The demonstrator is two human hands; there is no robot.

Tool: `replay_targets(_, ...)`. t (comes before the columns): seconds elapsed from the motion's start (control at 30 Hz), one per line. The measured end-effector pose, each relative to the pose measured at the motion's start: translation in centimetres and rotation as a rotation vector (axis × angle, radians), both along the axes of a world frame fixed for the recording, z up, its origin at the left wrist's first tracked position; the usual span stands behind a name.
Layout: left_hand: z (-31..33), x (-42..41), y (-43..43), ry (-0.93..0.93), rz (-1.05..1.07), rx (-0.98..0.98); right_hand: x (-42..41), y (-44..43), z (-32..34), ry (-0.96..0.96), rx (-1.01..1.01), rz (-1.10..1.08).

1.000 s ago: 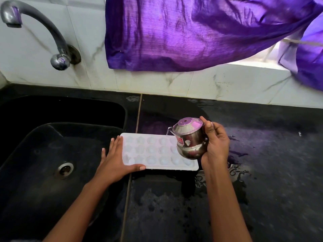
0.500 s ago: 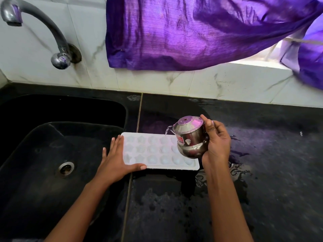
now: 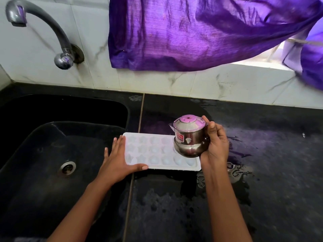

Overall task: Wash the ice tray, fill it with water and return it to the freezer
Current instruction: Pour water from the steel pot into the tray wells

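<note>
On the wet black counter (image 3: 262, 198), just right of the sink (image 3: 43, 172), lies the white tray (image 3: 153, 151), its left end reaching to the seam by the basin. The left hand (image 3: 117, 163) lies flat and spread against that end, fingers along the short edge and thumb (image 3: 138, 167) laid on the near rim — steadying, not gripping. The right hand (image 3: 215, 145) is wrapped round a small steel pot (image 3: 189, 137), thumb on its lid side, holding it tipped over the tray's right end with the spout (image 3: 171, 127) turned left. Whether water is running from it just now I cannot tell. My judgement is that the filling step is in hand, with the freezer trip yet to come. Risks from here: the pot is bulbous and polished, and a wet palm could let it turn, dumping too much at once so the shallow cells flood over the rim onto a counter already puddled. The tray looks like thin, light plastic on a slick stone top; a nudge could skate it toward the basin, which is why the flat hand matters. Carried full, it may flex and slop. Its cells are moulded in shapes — stars and rounded forms — in three rows, pale and glossy. Behind, a grey curved tap (image 3: 40, 27) juts from marbled white tile, and a purple cloth (image 3: 192, 32) with a fine slubbed sheen hangs above.
</note>
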State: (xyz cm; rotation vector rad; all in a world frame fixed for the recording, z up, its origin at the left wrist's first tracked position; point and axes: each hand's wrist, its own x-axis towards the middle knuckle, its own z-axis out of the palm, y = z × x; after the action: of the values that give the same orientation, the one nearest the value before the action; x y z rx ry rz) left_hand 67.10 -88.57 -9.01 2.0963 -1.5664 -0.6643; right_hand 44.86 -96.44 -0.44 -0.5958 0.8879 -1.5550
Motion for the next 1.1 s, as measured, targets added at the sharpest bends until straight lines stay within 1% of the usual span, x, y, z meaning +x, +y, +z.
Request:
replay_targets(0.33, 0.1, -0.1, 0.1, -0.017, 0.000, 0.001, 1.3, 0.2, 0.0, -0.013, -0.004, 0.048)
replay_targets(0.67, 0.1, -0.1, 0.1, -0.026, -0.003, -0.001, 1.9, 0.2, -0.1, 0.078, -0.008, 0.049)
replay_targets(1.1, -0.1, 0.0, 0.2, -0.003, 0.001, -0.011, 2.2, 0.6, 0.4, 0.119, -0.012, 0.052)
